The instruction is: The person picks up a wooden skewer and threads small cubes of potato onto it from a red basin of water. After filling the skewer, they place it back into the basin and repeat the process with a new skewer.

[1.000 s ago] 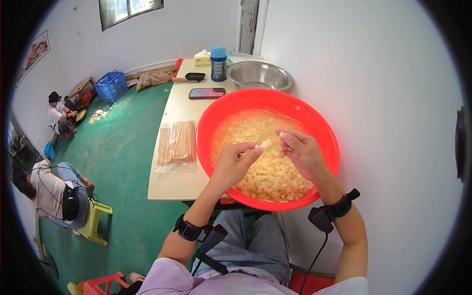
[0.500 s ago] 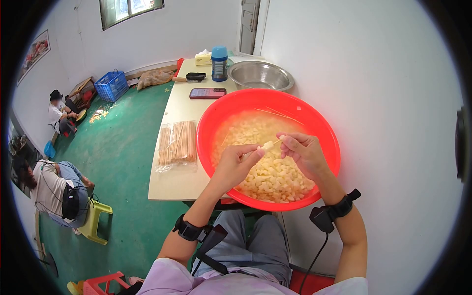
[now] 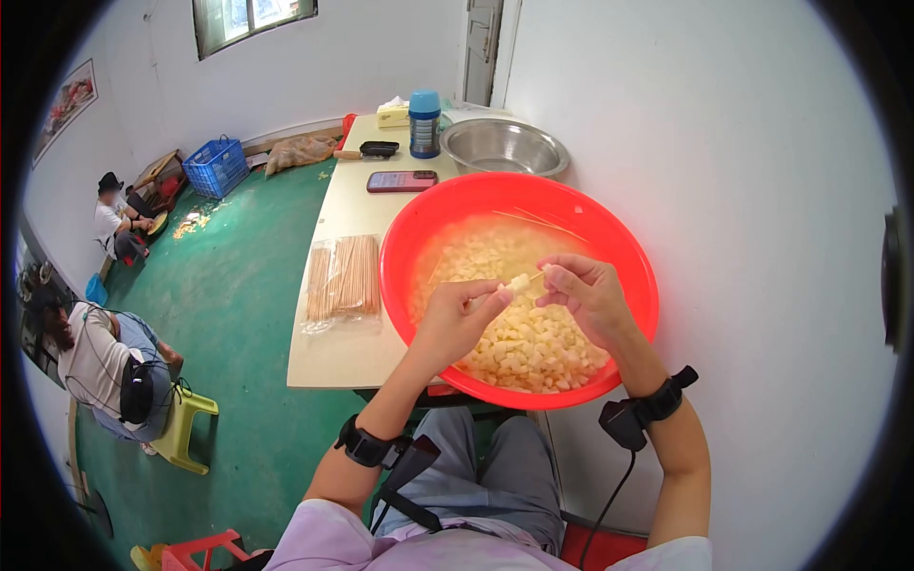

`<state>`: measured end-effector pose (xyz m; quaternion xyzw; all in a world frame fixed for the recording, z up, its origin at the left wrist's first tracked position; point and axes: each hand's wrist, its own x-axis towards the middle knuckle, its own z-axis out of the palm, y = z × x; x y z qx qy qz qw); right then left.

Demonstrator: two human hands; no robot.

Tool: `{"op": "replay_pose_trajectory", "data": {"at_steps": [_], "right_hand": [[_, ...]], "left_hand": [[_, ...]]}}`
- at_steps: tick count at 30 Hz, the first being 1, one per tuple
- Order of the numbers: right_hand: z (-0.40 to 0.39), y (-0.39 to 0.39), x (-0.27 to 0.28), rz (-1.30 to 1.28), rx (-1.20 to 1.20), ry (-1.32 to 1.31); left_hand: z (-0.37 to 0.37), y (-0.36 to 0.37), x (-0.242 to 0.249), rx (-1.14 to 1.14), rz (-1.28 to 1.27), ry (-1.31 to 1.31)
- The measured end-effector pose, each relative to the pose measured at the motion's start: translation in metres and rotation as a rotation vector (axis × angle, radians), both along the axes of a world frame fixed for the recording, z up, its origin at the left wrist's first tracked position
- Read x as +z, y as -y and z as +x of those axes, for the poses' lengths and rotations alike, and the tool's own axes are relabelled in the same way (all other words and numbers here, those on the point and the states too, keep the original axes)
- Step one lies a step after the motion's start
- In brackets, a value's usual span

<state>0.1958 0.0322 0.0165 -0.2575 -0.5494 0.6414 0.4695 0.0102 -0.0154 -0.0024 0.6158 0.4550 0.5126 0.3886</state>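
Note:
A red plastic basin [image 3: 633, 257] in front of me holds cloudy water and many pale yellow diced pieces [image 3: 533, 352], which look like potato. Above the basin, my left hand [image 3: 464, 319] pinches pale cubes [image 3: 519, 283] threaded on a thin wooden skewer [image 3: 536, 275]. My right hand [image 3: 587, 297] is closed at the skewer's other side, its thumb and index finger pinching a small pale piece there. Both hands are over the basin, close together. Two loose skewers [image 3: 543, 225] lie at the basin's far inner side.
Left of the basin, a plastic bag of skewers [image 3: 345, 278] lies on the table [image 3: 333, 357]. Behind stand a phone [image 3: 402, 181], a black-headed brush [image 3: 379, 149], a blue-lidded flask [image 3: 425, 124] and a steel bowl [image 3: 505, 147]. Two people sit at left. A wall borders the right.
My right hand's lower fingers have curled in slightly around the skewer side. The left hand and the threaded cubes stay almost in place.

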Motion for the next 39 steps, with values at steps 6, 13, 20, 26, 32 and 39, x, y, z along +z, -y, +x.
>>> {"op": "replay_pose_trajectory", "data": {"at_steps": [6,13,20,26,32,39], "right_hand": [[-0.004,0.003,0.001,0.136,-0.118,0.131],[-0.002,0.002,-0.001,0.156,-0.092,0.154],[-0.002,0.003,0.001,0.024,-0.049,0.089],[-0.002,0.001,0.000,-0.001,-0.004,0.054],[-0.002,0.003,0.003,-0.023,0.038,0.003],[-0.001,0.000,0.002,-0.069,0.075,0.027]], "left_hand": [[0.002,0.004,0.008,0.059,-0.002,-0.105],[0.001,0.003,0.008,0.054,0.047,-0.128],[0.001,0.004,0.009,0.025,-0.022,-0.085],[0.000,0.000,0.003,-0.020,-0.003,-0.015],[-0.002,0.002,0.009,-0.144,-0.180,0.131],[0.000,0.002,0.008,-0.049,-0.058,0.018]]}}
